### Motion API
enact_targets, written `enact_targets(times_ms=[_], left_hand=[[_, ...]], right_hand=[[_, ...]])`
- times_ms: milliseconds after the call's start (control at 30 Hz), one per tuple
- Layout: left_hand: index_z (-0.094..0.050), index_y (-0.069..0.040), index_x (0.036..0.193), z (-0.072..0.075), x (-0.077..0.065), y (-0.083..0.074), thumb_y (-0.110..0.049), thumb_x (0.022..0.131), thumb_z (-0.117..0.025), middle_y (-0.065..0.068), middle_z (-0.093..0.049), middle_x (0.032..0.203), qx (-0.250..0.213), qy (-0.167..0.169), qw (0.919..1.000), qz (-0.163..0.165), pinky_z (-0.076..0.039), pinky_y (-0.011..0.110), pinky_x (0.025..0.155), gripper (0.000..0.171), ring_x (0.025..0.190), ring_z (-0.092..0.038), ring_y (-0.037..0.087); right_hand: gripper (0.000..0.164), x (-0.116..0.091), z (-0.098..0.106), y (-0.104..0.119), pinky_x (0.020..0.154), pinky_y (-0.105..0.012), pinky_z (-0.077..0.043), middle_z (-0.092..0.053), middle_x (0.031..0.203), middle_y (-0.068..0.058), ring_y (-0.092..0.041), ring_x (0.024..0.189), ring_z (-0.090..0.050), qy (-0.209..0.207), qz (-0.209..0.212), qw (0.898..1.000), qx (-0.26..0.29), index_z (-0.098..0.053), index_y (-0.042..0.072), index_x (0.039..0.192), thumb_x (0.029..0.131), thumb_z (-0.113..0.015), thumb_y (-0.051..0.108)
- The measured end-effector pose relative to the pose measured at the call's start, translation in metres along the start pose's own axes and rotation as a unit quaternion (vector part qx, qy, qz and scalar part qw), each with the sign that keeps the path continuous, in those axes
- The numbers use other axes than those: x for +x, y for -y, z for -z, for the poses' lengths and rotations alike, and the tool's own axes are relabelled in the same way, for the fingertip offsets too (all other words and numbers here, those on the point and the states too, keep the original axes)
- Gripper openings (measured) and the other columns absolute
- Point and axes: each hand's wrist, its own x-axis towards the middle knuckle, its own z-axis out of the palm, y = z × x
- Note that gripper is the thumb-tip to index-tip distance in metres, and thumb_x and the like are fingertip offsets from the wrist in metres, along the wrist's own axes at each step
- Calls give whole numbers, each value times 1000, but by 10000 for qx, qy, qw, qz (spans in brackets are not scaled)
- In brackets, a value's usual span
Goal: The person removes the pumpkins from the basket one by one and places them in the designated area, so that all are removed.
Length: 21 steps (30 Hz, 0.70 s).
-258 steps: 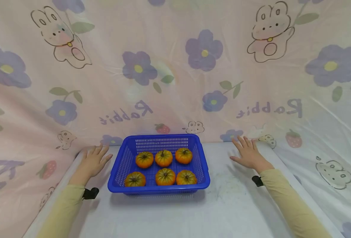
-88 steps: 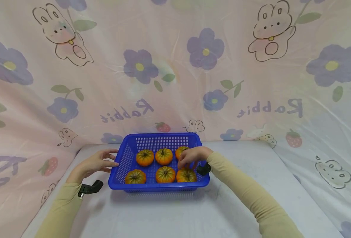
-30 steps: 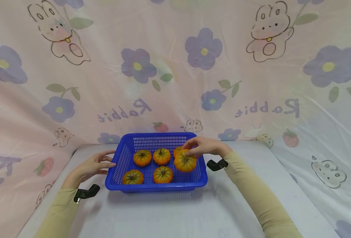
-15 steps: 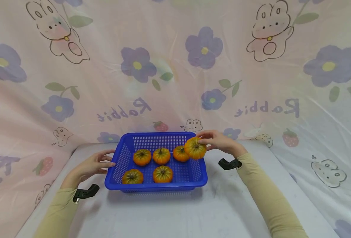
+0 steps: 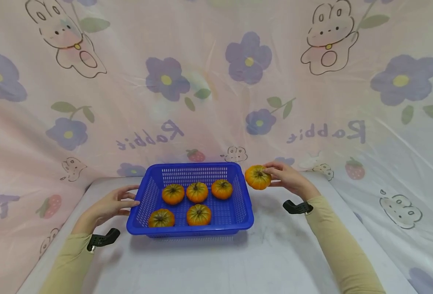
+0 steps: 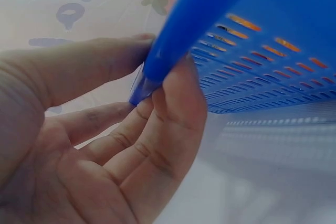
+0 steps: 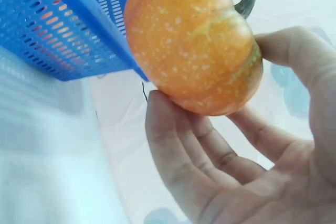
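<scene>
My right hand [image 5: 287, 178] grips a small orange pumpkin [image 5: 258, 177] just outside the right side of the blue plastic basket [image 5: 190, 230]. The right wrist view shows the thumb on the upper side of this pumpkin [image 7: 194, 45], near its dark stem, and the fingers beneath. My left hand [image 5: 109, 206] holds the basket's left rim; in the left wrist view, the thumb and fingers pinch the rim [image 6: 168, 40] from both sides. Inside the basket sit several more pumpkins: a back row with one pumpkin [image 5: 221, 189] at its right end, and two in front, including a pumpkin [image 5: 198, 214] near the middle.
The basket stands on a white-covered table [image 5: 201, 269]. A patterned cloth [image 5: 209, 81] with rabbits and flowers hangs behind and at the sides. A black wrist mount [image 5: 298, 207] sticks out from the right wrist, and another mount [image 5: 104, 239] from the left.
My right hand has reached into the basket, taken the front right pumpkin, lifted it and carried it right, past the rim. My left hand has moved from the table to the basket's left rim.
</scene>
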Motion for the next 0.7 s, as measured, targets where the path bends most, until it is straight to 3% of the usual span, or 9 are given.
enact_targets(times_ms=[500, 700], left_hand=[[-17, 1, 150, 0, 0, 0, -18, 93, -64, 26, -50, 120, -26, -9, 10000, 58, -54, 44, 82, 76, 96, -62, 30], [-17, 1, 150, 0, 0, 0, -18, 93, -64, 26, -50, 120, -43, -2, 10000, 35, -54, 45, 83, 76, 97, -62, 30]], right_hand=[[65, 0, 16, -42, 90, -41, -50, -44, 134, -26, -33, 109, -56, -709, -444, 9955, 436, -40, -6, 138, 94, -60, 38], [67, 1, 18, -57, 92, -40, -49, -40, 137, -27, -34, 112, -54, -762, -446, 9944, 579, -36, -10, 140, 96, -57, 36]])
